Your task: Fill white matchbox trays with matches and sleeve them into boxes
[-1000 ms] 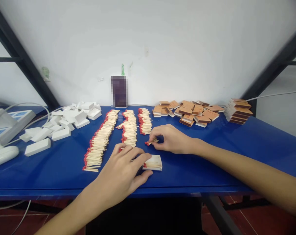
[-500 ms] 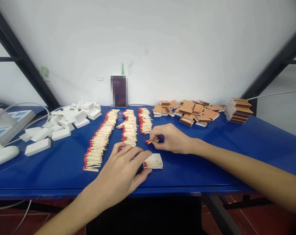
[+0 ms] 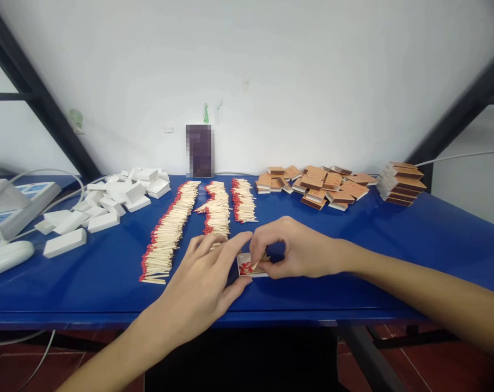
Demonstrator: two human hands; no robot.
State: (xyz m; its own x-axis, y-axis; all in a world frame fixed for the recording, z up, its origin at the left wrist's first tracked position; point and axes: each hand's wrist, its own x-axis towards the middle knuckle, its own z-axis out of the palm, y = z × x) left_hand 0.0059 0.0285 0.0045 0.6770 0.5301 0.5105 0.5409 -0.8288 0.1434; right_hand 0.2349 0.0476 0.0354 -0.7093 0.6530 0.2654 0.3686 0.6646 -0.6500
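Note:
A small white matchbox tray lies on the blue table with red-headed matches inside. My left hand is at the tray's left end. Its thumb touches the near edge, while the index finger is raised apart from the far edge. My right hand pinches a few matches between thumb and fingers, down in the tray, and covers the tray's right part. Beyond the hands lie three rows of loose matches: a long left row, a middle row partly behind my left hand, and a short right row.
White trays are heaped at the back left, beside a power strip and a white plug with cable. Brown matchbox sleeves lie piled at the back right, with a stack of matchboxes farther right. A dark pixelated panel stands against the wall.
My right hand has moved toward me and left, bringing its matches down into the tray. My left index finger has lifted away from the tray's far edge.

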